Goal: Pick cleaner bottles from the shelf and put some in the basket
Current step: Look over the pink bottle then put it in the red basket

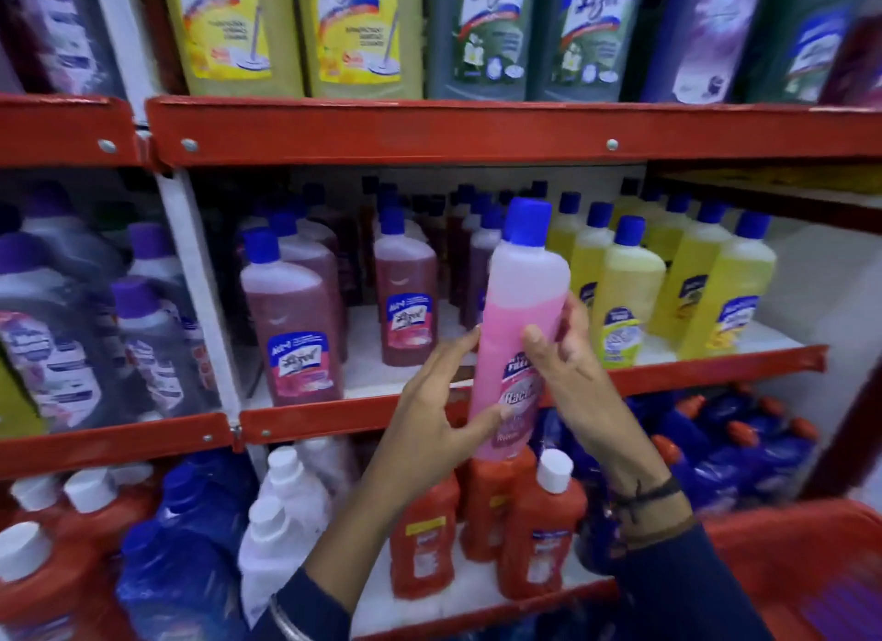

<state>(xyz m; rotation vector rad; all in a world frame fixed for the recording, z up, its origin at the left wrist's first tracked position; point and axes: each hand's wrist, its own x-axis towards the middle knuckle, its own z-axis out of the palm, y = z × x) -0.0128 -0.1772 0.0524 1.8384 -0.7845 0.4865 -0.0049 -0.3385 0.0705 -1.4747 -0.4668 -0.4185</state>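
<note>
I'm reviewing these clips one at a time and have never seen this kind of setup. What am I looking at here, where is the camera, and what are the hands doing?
There is no machine here. The one picture comes from a wide-angle camera worn on a person's head, looking forward and down at their own bare hands.

In front stands a red metal shelf rack stocked with cleaner bottles: dark red bottles with blue caps and yellow bottles with blue caps on the middle shelf, orange-red bottles with white caps below.

Both hands hold one tall pink plastic bottle with a blue cap, upright, in front of the shelves. The left hand grips its lower part; the right hand steadies its side.

The red plastic basket shows at the lower right. The pink bottle is not yet in it.
</note>
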